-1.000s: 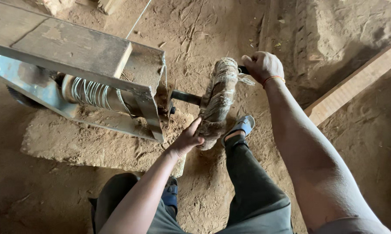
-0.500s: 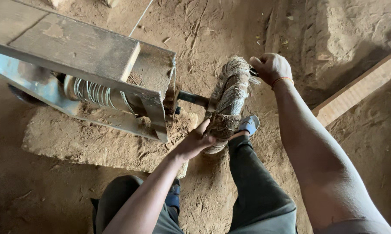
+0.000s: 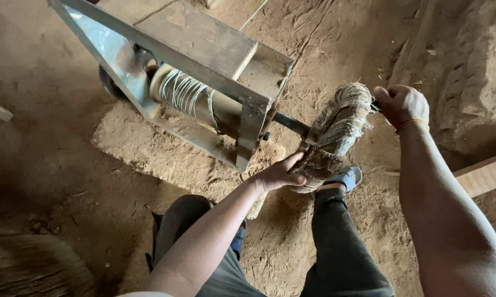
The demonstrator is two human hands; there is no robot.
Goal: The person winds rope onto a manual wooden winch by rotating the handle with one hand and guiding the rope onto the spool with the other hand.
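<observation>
A metal-framed winding machine (image 3: 204, 71) stands tilted on the earth floor (image 3: 55, 165), its wire-wrapped drum (image 3: 187, 96) running into a short shaft (image 3: 289, 124) that carries a rope-bound crank (image 3: 333, 135) just ahead of the person's knees. The crank's long axis lies across the shaft, slanting from lower left near the blue sandal (image 3: 344, 179) up to the right. The left hand (image 3: 281, 175) is wrapped on its near, lower end and the right hand (image 3: 404, 104) is closed on what seems a dark handle at the far end.
</observation>
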